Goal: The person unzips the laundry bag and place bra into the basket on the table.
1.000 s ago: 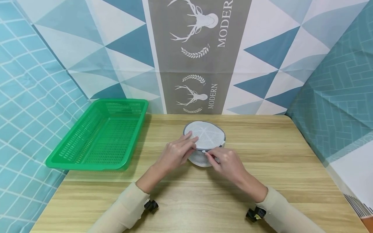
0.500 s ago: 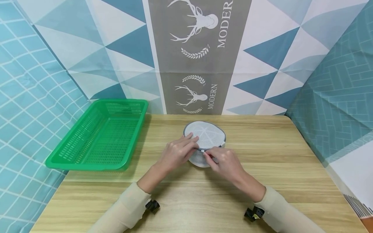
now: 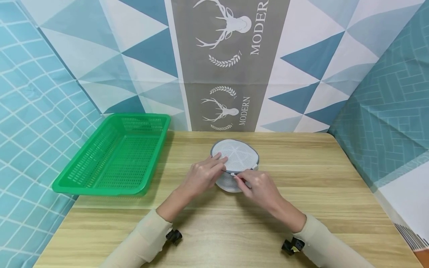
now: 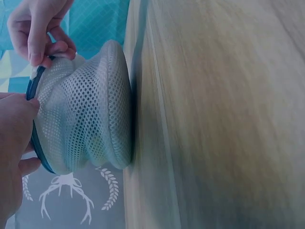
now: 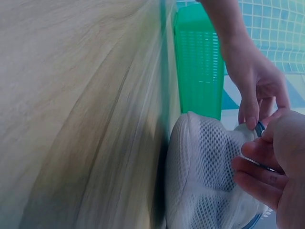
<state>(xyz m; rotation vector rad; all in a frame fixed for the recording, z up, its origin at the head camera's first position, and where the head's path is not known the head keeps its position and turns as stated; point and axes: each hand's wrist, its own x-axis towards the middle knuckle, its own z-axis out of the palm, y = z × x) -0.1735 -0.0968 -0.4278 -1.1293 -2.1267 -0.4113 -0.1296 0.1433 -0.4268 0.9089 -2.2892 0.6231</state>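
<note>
1. Right now, I see the white mesh bag [image 3: 238, 153] standing on the wooden table [image 3: 214, 232], between both hands.
2. From my feed, the left hand [image 3: 203, 173] pinches its dark blue rim [image 4: 39, 150] between thumb and fingers.
3. I find the right hand [image 3: 263, 187] with thumb and fingertips together, gripping the small white zipper pull [image 3: 233, 174] at the near edge.
4. I spot the green basket [image 3: 160, 149] well apart, left of the bag.

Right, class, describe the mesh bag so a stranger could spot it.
On the wooden table, right of the green basket, the left hand and right hand touch the mesh bag. It is whitish and rounded with dark edging, unlike the rectangular green basket.
</note>
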